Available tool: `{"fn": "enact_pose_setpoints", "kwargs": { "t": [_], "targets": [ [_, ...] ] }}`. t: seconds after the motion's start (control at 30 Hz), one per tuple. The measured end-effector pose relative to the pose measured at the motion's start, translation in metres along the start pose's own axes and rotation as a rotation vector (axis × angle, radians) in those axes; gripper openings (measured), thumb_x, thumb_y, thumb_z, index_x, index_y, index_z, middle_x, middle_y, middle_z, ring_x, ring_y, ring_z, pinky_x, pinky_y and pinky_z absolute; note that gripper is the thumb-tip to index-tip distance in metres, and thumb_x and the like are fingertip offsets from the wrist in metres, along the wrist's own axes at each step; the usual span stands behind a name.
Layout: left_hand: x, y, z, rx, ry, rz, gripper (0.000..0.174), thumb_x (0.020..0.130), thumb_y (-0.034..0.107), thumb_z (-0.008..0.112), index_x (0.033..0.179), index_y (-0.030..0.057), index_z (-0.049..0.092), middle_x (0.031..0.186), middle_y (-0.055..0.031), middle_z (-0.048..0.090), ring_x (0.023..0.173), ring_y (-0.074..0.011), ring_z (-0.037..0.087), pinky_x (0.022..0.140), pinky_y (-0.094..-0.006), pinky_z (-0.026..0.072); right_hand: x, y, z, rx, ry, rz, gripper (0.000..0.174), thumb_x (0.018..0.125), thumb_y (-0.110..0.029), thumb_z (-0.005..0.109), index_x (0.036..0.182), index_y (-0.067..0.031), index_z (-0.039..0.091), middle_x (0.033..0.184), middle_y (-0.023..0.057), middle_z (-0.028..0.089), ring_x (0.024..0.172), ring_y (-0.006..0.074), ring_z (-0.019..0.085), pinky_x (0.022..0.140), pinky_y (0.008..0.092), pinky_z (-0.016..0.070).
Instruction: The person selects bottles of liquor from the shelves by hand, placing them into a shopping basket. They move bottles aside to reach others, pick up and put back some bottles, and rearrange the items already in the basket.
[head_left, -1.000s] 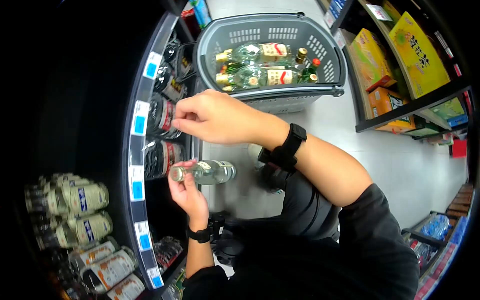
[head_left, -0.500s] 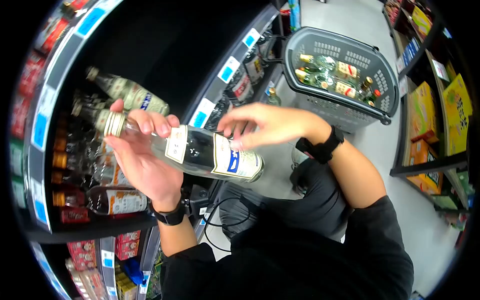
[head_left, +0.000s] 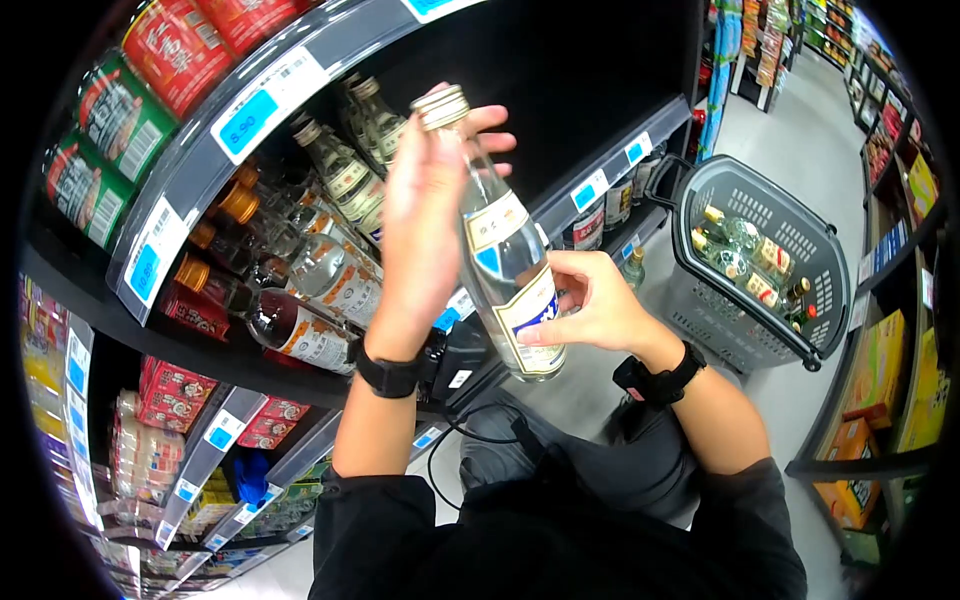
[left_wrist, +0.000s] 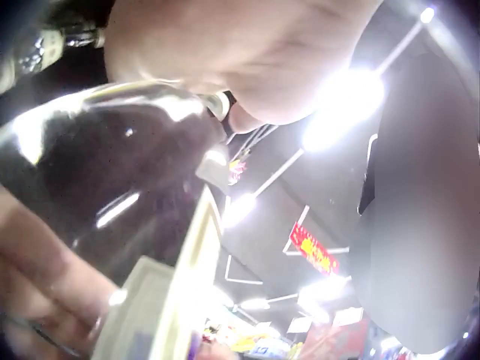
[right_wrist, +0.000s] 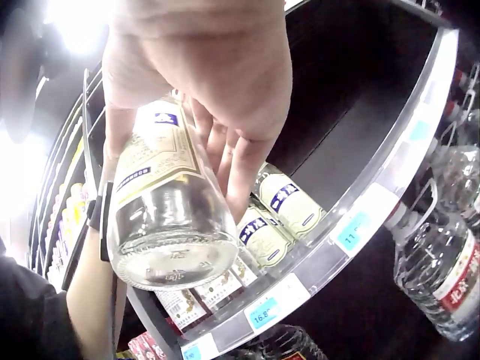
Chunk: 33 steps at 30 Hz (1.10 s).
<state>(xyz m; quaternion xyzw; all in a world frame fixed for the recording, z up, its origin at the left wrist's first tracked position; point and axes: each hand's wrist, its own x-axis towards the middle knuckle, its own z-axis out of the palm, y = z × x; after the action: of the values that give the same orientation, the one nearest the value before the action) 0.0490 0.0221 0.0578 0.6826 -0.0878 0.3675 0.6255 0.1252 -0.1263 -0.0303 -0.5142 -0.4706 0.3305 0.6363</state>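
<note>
A clear glass bottle point(head_left: 500, 265) with a pale screw cap and cream and blue labels is held tilted in front of the body, cap up. My left hand point(head_left: 415, 240) holds it at the neck, thumb side in front and fingertips showing behind. Lower down, my right hand point(head_left: 600, 310) grips the labelled part, thumb across the front label and fingers round the far side. The right wrist view shows the bottle's round base point(right_wrist: 176, 259) below that hand. Similar bottles point(head_left: 345, 175) lie on the shelf just behind the left hand.
A grey basket point(head_left: 745, 320) with several bottles stands on the floor at right. Dark shelving with a price-tag rail point(head_left: 265, 105) runs close on the left, with cans point(head_left: 115, 110) above and orange-capped bottles point(head_left: 310, 325) below. Boxes point(head_left: 875, 365) line the opposite shelf.
The bottle has risen and turned more upright. My right hand, apart from it at first, has come onto its lower part. The view has swung left toward the shelves.
</note>
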Motion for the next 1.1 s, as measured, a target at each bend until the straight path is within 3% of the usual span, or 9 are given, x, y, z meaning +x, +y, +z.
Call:
{"fn": "enact_pose_setpoints", "kwargs": {
  "t": [0.03, 0.07, 0.13, 0.2, 0.33, 0.53, 0.67, 0.97, 1.1],
  "targets": [
    [-0.006, -0.001, -0.002, 0.128, 0.025, -0.010, 0.054, 0.103, 0.022, 0.050, 0.148, -0.0014, 0.030, 0.139, -0.0175, 0.049, 0.122, -0.0231, 0.053, 0.102, -0.0337, 0.0430, 0.005, 0.004, 0.002, 0.051, 0.020, 0.002, 0.055, 0.069, -0.011, 0.088, 0.116, 0.0039, 0.063, 0.102, 0.0058, 0.069, 0.094, 0.0101, 0.065, 0.079, 0.0258, 0.0535],
    [-0.017, -0.004, -0.002, 0.185, 0.089, 0.024, 0.062, 0.099, 0.019, 0.055, 0.150, -0.0019, 0.026, 0.146, -0.0194, 0.042, 0.130, -0.0262, 0.047, 0.108, -0.0372, 0.0361, 0.009, 0.007, 0.004, 0.103, 0.042, 0.004, 0.052, 0.070, -0.009, 0.087, 0.115, 0.0046, 0.063, 0.104, 0.0066, 0.069, 0.093, 0.0106, 0.065, 0.080, 0.0266, 0.0542],
    [-0.042, -0.014, -0.020, 0.681, 0.136, 0.183, 0.064, 0.094, 0.015, 0.059, 0.148, -0.0033, 0.030, 0.148, -0.0224, 0.038, 0.133, -0.0307, 0.043, 0.110, -0.0404, 0.0338, 0.020, 0.013, 0.010, 0.133, 0.051, -0.068, 0.045, 0.076, -0.009, 0.083, 0.114, 0.0074, 0.065, 0.102, 0.0103, 0.072, 0.089, 0.0117, 0.068, 0.077, 0.0257, 0.0568],
    [-0.071, -0.010, -0.026, 0.716, 0.090, 0.256, 0.062, 0.089, 0.012, 0.063, 0.144, -0.0044, 0.038, 0.147, -0.0250, 0.038, 0.135, -0.0355, 0.040, 0.111, -0.0432, 0.0321, 0.031, 0.018, 0.012, 0.292, 0.122, 0.015, 0.038, 0.081, -0.008, 0.079, 0.114, 0.0074, 0.065, 0.103, 0.0105, 0.072, 0.088, 0.0128, 0.069, 0.077, 0.0257, 0.0566],
    [-0.136, -0.006, -0.028, 0.724, 0.047, 0.150, 0.047, 0.086, 0.007, 0.062, 0.130, -0.0061, 0.053, 0.138, -0.0250, 0.044, 0.126, -0.0381, 0.047, 0.108, -0.0455, 0.0358, 0.058, 0.024, 0.017, 0.415, 0.244, 0.024, 0.035, 0.085, -0.011, 0.076, 0.113, 0.0071, 0.064, 0.100, 0.0112, 0.071, 0.086, 0.0145, 0.070, 0.074, 0.0265, 0.0575],
    [-0.195, -0.015, -0.027, 0.662, 0.090, -0.097, 0.035, 0.088, 0.005, 0.062, 0.122, -0.0064, 0.058, 0.128, -0.0199, 0.052, 0.118, -0.0311, 0.052, 0.104, -0.0401, 0.0379, 0.095, 0.041, 0.026, 0.242, 0.350, -0.193, 0.039, 0.083, -0.001, 0.075, 0.119, 0.0048, 0.061, 0.108, 0.0112, 0.070, 0.095, 0.0149, 0.068, 0.086, 0.0291, 0.0548],
    [-0.209, -0.022, -0.031, 0.679, 0.189, -0.137, 0.032, 0.086, 0.003, 0.063, 0.117, -0.0043, 0.062, 0.124, -0.0185, 0.054, 0.112, -0.0324, 0.056, 0.097, -0.0391, 0.0446, 0.115, 0.052, 0.033, 0.207, 0.414, -0.285, 0.041, 0.078, -0.007, 0.081, 0.113, 0.0041, 0.063, 0.103, 0.0114, 0.071, 0.090, 0.0138, 0.068, 0.081, 0.0284, 0.0559],
    [-0.210, -0.025, -0.037, 0.688, 0.247, -0.184, 0.028, 0.085, 0.001, 0.064, 0.113, -0.0022, 0.064, 0.120, -0.0170, 0.057, 0.109, -0.0317, 0.057, 0.095, -0.0379, 0.0447, 0.141, 0.077, 0.046, 0.149, 0.397, -0.209, 0.043, 0.077, -0.007, 0.082, 0.114, 0.0048, 0.063, 0.101, 0.0115, 0.072, 0.089, 0.0130, 0.068, 0.077, 0.0278, 0.0564],
    [-0.209, -0.026, -0.039, 0.703, 0.272, -0.199, 0.028, 0.085, 0.001, 0.064, 0.113, -0.0021, 0.064, 0.118, -0.0163, 0.058, 0.108, -0.0310, 0.057, 0.095, -0.0375, 0.0449, 0.146, 0.078, 0.051, 0.100, 0.347, -0.290, 0.045, 0.076, -0.006, 0.081, 0.115, 0.0054, 0.063, 0.101, 0.0117, 0.072, 0.091, 0.0139, 0.068, 0.080, 0.0287, 0.0559]
  ]
}}
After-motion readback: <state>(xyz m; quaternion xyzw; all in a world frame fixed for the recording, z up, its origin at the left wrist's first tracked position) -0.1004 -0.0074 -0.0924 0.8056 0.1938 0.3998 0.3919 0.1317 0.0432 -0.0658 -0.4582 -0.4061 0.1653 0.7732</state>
